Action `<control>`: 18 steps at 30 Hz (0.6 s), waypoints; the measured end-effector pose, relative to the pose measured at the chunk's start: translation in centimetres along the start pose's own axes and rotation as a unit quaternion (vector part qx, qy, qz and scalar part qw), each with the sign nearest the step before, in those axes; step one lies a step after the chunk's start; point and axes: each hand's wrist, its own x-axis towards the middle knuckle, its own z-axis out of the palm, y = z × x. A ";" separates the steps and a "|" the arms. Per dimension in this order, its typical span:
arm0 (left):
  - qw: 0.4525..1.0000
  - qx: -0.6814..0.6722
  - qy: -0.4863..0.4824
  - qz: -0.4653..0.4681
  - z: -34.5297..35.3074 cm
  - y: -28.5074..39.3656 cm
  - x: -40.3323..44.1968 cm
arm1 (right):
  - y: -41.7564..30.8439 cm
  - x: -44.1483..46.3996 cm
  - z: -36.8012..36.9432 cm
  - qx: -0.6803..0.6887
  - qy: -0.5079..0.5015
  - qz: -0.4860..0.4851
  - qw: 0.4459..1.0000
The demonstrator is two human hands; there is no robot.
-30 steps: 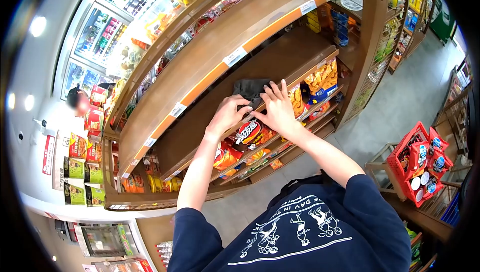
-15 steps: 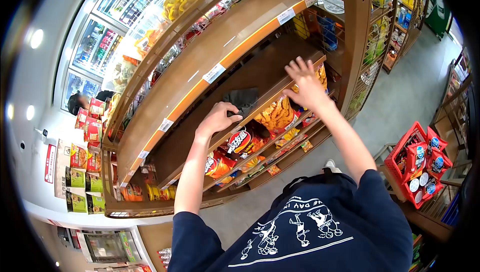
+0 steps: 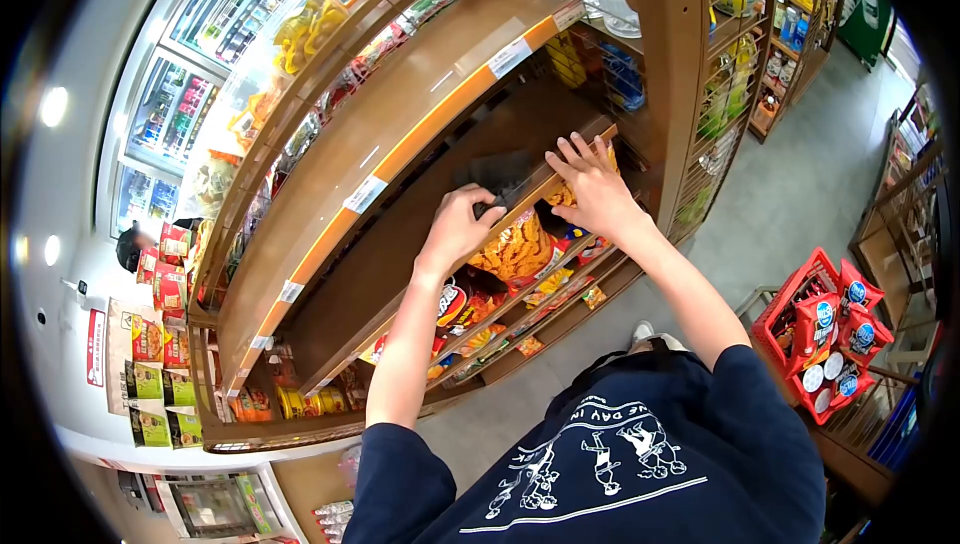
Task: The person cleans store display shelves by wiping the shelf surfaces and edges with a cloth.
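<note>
My left hand [image 3: 460, 232] is closed at the front edge of the brown shelf [image 3: 395, 244], fingers curled round a dark cloth [image 3: 497, 176]. The cloth is blurred and spreads over the shelf board beyond the fingers. Further right, my right hand [image 3: 597, 194] lies with spread fingers over the same shelf's front edge, holding nothing. Just below that edge, between the hands, a snack bag with orange pieces printed on it [image 3: 517, 249] shows on the lower shelf. Part of a red and black snack bag [image 3: 455, 304] is visible beside my left forearm.
Above is another shelf with an orange price strip [image 3: 425, 139]. A wire side panel [image 3: 715, 134] stands at the right end. A red basket of snack packs [image 3: 768, 316] is at the far right. Glass-door coolers [image 3: 165, 94] line the upper left.
My right hand has come down from above onto the shelf edge. My left hand, with the cloth, has shifted right along the shelf. The whole view has moved slightly.
</note>
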 end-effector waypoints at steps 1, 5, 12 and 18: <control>1.000 0.006 0.000 0.002 0.0 0.4 0.0 | 0.1 0.0 -0.3 0.005 0.001 -0.005 1.000; 1.000 0.017 0.001 0.009 -0.6 -0.2 -1.3 | 0.6 -0.2 -0.7 0.028 0.007 -0.025 0.999; 0.997 0.042 0.048 0.042 2.5 3.2 3.2 | -0.3 0.2 -1.0 0.007 -0.021 -0.017 1.000; 0.998 0.003 0.053 0.017 2.6 3.7 3.5 | 2.4 0.2 -2.3 0.150 0.025 0.029 0.988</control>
